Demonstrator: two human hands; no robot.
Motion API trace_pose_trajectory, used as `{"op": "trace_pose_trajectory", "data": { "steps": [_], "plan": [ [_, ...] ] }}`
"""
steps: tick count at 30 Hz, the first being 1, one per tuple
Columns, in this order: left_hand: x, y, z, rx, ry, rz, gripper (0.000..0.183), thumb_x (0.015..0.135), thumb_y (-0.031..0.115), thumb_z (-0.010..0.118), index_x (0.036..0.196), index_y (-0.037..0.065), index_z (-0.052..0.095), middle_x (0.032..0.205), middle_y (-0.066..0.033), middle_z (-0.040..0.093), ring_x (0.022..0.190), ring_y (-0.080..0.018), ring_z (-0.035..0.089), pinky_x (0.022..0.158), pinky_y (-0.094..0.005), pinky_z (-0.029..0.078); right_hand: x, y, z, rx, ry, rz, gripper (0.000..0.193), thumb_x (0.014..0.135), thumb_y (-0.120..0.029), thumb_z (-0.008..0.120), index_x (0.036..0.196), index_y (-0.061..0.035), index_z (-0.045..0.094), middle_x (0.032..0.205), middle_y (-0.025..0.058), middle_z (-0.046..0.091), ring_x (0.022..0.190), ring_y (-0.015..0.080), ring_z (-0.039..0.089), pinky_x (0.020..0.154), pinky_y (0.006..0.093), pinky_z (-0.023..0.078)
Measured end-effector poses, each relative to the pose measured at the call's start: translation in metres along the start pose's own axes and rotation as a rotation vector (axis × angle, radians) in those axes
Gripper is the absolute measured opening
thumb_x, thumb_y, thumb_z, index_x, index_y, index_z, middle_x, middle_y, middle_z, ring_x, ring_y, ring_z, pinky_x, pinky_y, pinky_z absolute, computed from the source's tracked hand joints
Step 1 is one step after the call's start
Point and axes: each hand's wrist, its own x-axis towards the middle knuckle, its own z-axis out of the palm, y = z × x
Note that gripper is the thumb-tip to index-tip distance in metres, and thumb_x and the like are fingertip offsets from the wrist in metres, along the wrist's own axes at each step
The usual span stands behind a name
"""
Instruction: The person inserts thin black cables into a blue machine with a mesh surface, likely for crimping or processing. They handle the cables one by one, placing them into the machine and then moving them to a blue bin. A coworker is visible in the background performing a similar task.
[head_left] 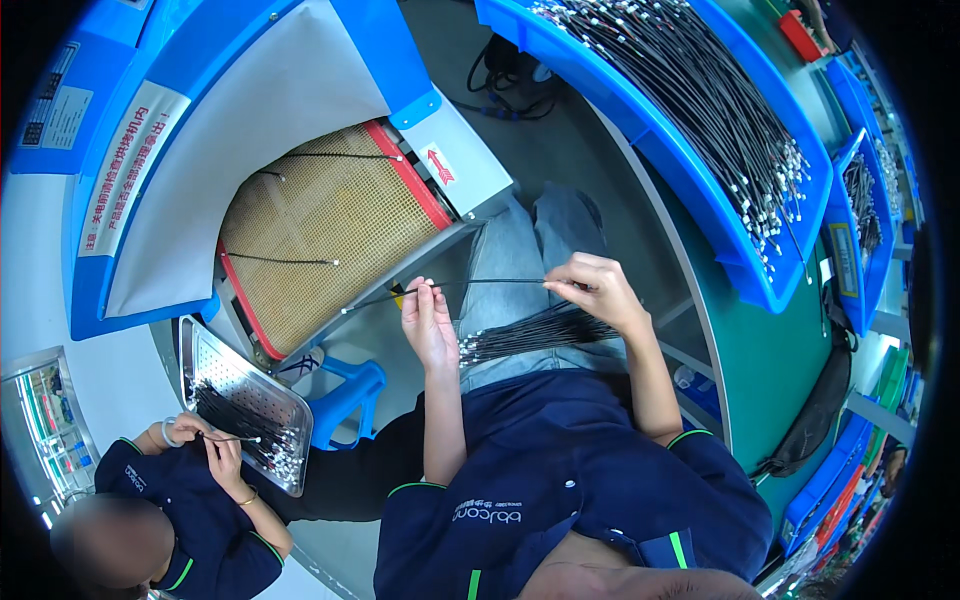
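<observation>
**One cable stretched between both hands, bundle on the lap**

Head view:
- Left hand is raised over the knees, fingertips pinched on a single thin black cable near its left end. The cable's tip carries on past the hand toward the conveyor.
- Right hand has thumb and fingers closed on the other end of the same cable. The cable runs nearly level between the two hands, taut.
- Bundle of black cables with small white ends lies across the person's lap, just under the right hand; the white ends fan out beside the left wrist.
- Mesh conveyor belt, tan with red edging, sits ahead and to the left, under a blue hood. A few single cables lie on the mesh, well apart from each other.
- Long blue tray on the green table at right is full of the same black cables.
- Lower left: a co-worker in a dark jacket holds a cable over a perforated metal tray with more cables in it. Their hands are at the tray's near edge.
- Blue plastic stool stands between the two people.
</observation>
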Motion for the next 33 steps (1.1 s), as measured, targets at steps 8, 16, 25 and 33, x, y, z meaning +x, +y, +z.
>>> {"op": "trace_pose_trajectory", "data": {
  "steps": [8, 16, 25, 33],
  "plan": [
    [-0.002, 0.004, 0.003, 0.016, 0.025, -0.022, 0.017, 0.093, 0.006, 0.055, 0.109, 0.0, 0.059, 0.097, -0.0064, 0.062, 0.084, -0.0097, 0.059, 0.076, -0.02, 0.05, -0.001, 0.005, 0.002, -0.041, -0.011, -0.057, 0.011, 0.076, -0.01, 0.072, 0.083, -0.0028, 0.068, 0.069, 0.0076, 0.058, 0.061, 0.0215, 0.057, 0.055, 0.033, 0.045],
    [0.003, 0.004, -0.002, 0.037, 0.025, 0.002, 0.019, 0.093, 0.006, 0.055, 0.111, 0.0, 0.058, 0.098, -0.0059, 0.061, 0.084, -0.0093, 0.059, 0.076, -0.0198, 0.051, 0.0, -0.001, 0.004, -0.003, 0.049, -0.001, 0.02, 0.075, -0.015, 0.073, 0.091, -0.0049, 0.068, 0.069, 0.0061, 0.057, 0.061, 0.0194, 0.057, 0.054, 0.0315, 0.044],
    [0.046, 0.043, -0.008, 0.143, -0.012, 0.129, 0.02, 0.091, 0.001, 0.055, 0.112, -0.001, 0.054, 0.097, -0.0063, 0.059, 0.085, -0.0098, 0.059, 0.077, -0.0205, 0.053, -0.005, 0.007, 0.001, -0.054, -0.009, 0.147, 0.025, 0.075, -0.017, 0.073, 0.096, -0.0058, 0.066, 0.071, 0.0073, 0.058, 0.061, 0.0211, 0.057, 0.057, 0.0326, 0.046],
    [0.111, 0.089, -0.015, 0.325, 0.055, 0.217, 0.019, 0.088, 0.002, 0.06, 0.105, 0.0, 0.052, 0.097, -0.0089, 0.061, 0.088, -0.0137, 0.061, 0.08, -0.0224, 0.053, -0.014, 0.022, 0.01, -0.075, -0.082, 0.134, 0.023, 0.077, -0.018, 0.07, 0.096, -0.0049, 0.066, 0.077, 0.0096, 0.062, 0.065, 0.0239, 0.06, 0.061, 0.0335, 0.048]
  ]
}}
